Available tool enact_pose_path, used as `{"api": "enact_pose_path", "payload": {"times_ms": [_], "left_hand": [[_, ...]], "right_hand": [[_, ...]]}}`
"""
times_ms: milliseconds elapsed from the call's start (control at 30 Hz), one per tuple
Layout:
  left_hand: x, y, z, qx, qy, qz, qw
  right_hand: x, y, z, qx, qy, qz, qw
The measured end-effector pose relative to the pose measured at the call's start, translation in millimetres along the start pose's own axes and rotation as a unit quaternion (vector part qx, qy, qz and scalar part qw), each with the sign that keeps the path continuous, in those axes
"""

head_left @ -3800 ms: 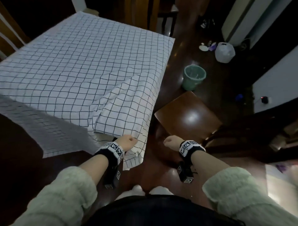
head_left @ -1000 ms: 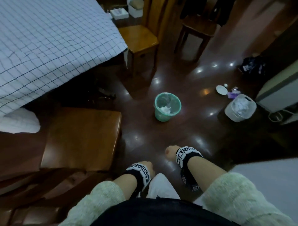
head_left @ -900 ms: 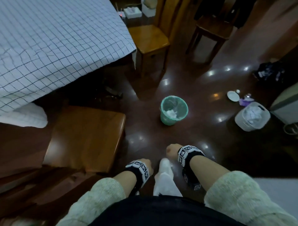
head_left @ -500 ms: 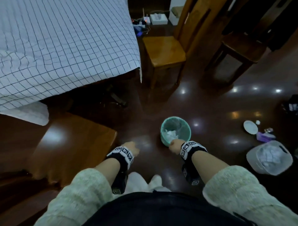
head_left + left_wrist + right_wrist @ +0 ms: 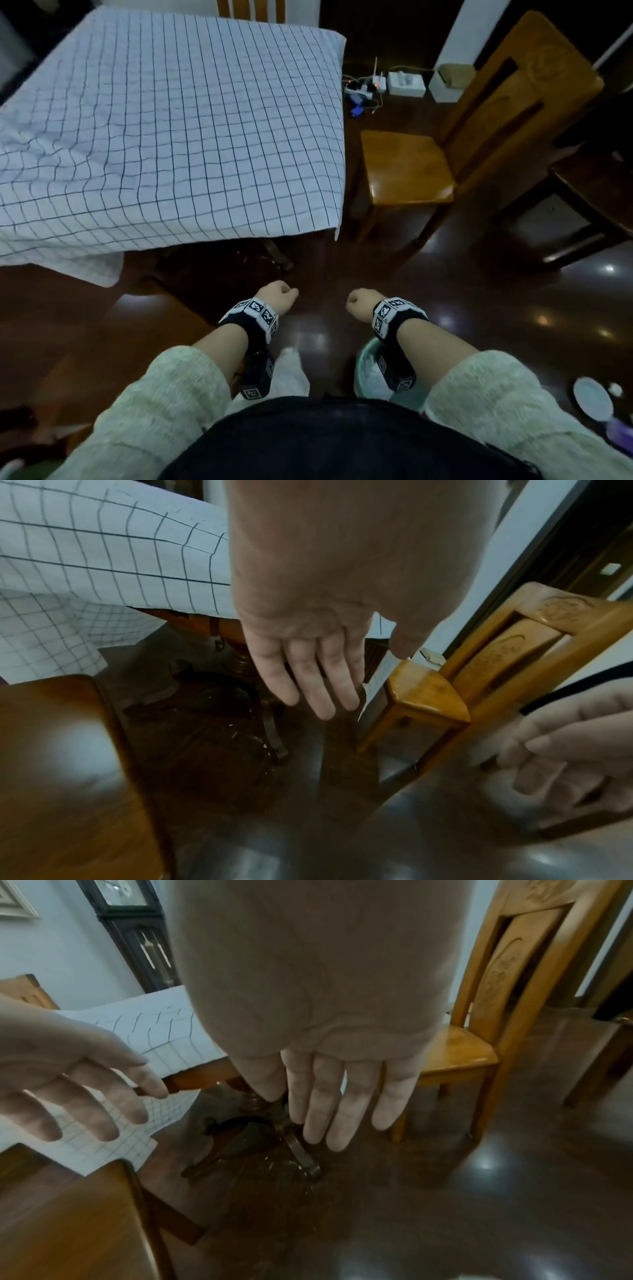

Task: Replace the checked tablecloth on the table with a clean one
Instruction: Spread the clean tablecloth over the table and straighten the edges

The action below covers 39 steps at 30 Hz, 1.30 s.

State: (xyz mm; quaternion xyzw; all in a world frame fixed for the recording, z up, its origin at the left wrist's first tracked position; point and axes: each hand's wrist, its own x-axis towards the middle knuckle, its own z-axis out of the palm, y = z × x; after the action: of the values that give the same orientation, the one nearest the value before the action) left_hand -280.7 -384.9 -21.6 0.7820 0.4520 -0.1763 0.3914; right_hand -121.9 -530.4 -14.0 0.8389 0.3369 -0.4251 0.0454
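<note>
The white checked tablecloth (image 5: 178, 130) covers the table at the upper left, with a corner hanging down at its near left (image 5: 92, 267). It also shows as checked tablecloth (image 5: 103, 561) and checked tablecloth (image 5: 154, 1031) in the wrist views. My left hand (image 5: 277, 296) and right hand (image 5: 359, 303) hover side by side over the dark floor, in front of the table's near edge and apart from the cloth. Both hold nothing. In the wrist views the left fingers (image 5: 308, 685) and right fingers (image 5: 335, 1110) hang straight and relaxed.
A light wooden chair (image 5: 407, 171) stands right of the table, a darker chair seat (image 5: 113, 342) at my near left. The table's carved pedestal foot (image 5: 294, 1148) lies ahead. A green waste bin (image 5: 370, 373) sits under my right forearm. Power strip and boxes (image 5: 376, 85) lie beyond.
I have let go of the folded cloth corner and walked round the table. My view has turned back toward the table, and the green bin now sits beneath my right arm.
</note>
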Motion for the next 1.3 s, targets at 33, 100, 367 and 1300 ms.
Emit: {"api": "enact_pose_path", "payload": {"times_ms": [33, 100, 367, 1300], "left_hand": [[12, 9, -11, -0.007, 0.010, 0.004, 1.000], [37, 24, -30, -0.011, 0.034, 0.014, 0.999], [99, 83, -67, -0.001, 0.147, 0.036, 0.988], [246, 255, -80, 0.068, 0.227, -0.184, 0.954]], "right_hand": [[12, -4, -18, 0.003, 0.010, -0.005, 1.000], [32, -13, -53, 0.014, 0.033, -0.014, 0.999], [99, -23, -151, 0.039, 0.085, -0.031, 0.995], [325, 28, -399, -0.116, -0.013, -0.212, 0.970]]}}
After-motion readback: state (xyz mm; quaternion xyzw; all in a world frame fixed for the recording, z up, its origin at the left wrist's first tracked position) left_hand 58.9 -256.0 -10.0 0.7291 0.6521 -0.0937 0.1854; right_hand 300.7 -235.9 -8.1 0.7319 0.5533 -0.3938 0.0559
